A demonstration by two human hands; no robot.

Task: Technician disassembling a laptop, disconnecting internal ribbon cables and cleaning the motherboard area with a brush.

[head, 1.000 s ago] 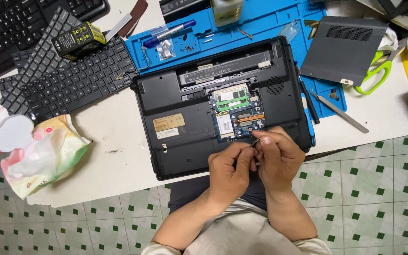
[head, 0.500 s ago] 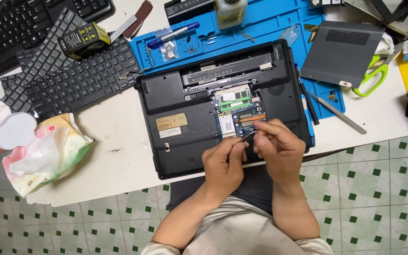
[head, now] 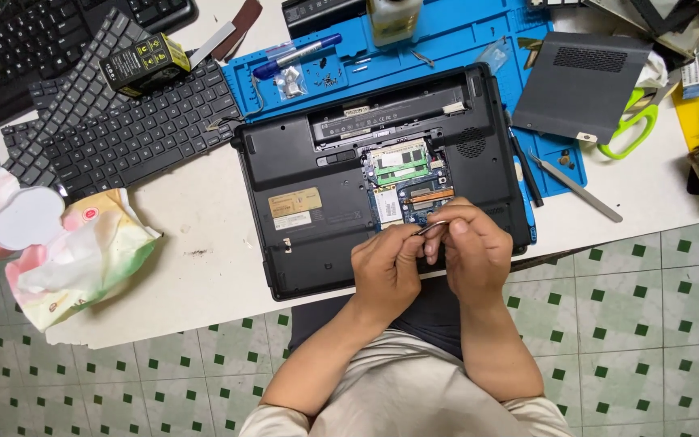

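Green-and-white floor tiles frame a white tabletop point(head: 212, 243) where a person works on an upturned black laptop point(head: 317, 202). Over the laptop's near edge, the left hand point(head: 386, 271) and right hand point(head: 471, 251) meet, fingers pinched together on a thin metal tool point(head: 430, 227). Just beyond the hands lies the laptop's open bay with green circuit boards point(head: 400, 166). Left of the laptop sit loose keyboards point(head: 131, 129); beyond it, a blue mat point(head: 463, 40); right of it, tweezers point(head: 576, 188).

Black laptop point(head: 325, 194) on a blue mat point(head: 446, 40), green scissors point(head: 637, 121), white-and-green checked floor point(head: 649, 324).
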